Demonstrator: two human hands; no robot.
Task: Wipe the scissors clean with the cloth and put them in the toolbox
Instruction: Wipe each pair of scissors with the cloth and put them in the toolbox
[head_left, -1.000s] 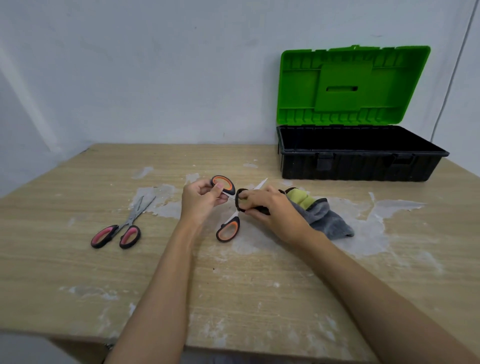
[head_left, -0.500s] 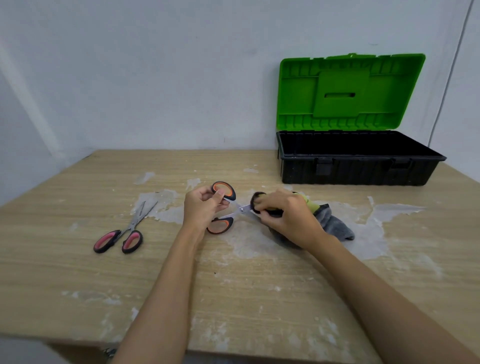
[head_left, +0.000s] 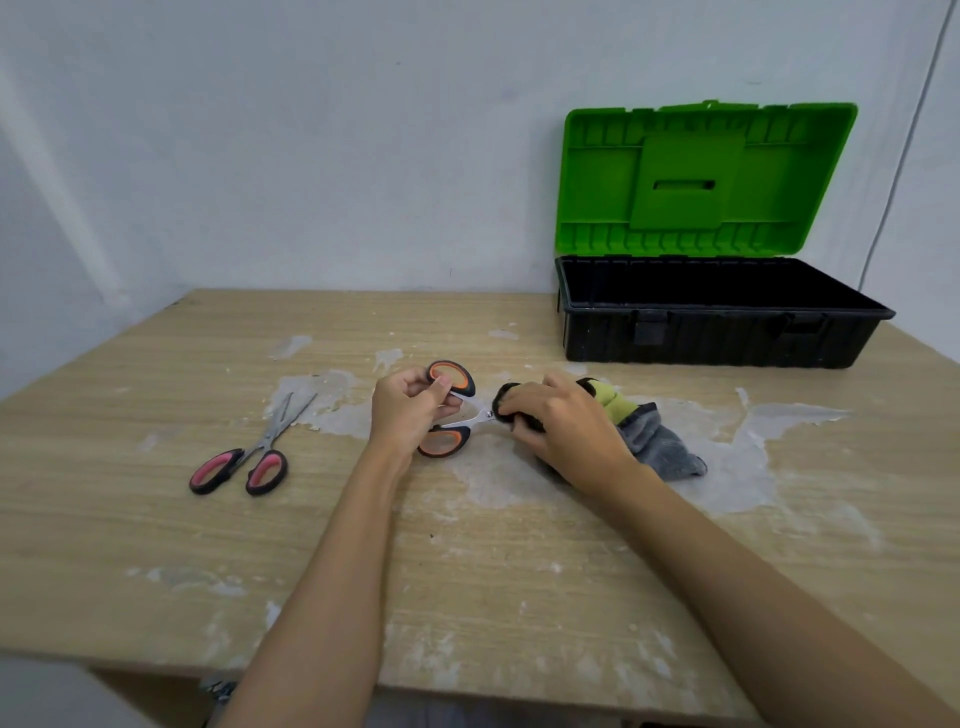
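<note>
My left hand (head_left: 408, 413) grips the black-and-orange handles of a pair of scissors (head_left: 451, 381) just above the table's middle. My right hand (head_left: 563, 428) clutches a grey, black and yellow cloth (head_left: 652, 439) wrapped round the blades, which are hidden inside it; only the pivot shows between my hands. A second pair of scissors (head_left: 244, 462) with pink-and-black handles lies flat at the left, blades pointing away. The toolbox (head_left: 722, 332), black with an upright green lid (head_left: 701, 176), stands open at the back right.
The wooden table (head_left: 156, 530) has white scuffed patches around my hands. A white wall rises right behind the toolbox. A thin cable (head_left: 906, 140) hangs down the wall at the far right. The table's front edge runs along the bottom of the view.
The orange scissors' handles have come closer together in my left hand. My right hand with the cloth has slid along the blades and now covers them to the pivot.
</note>
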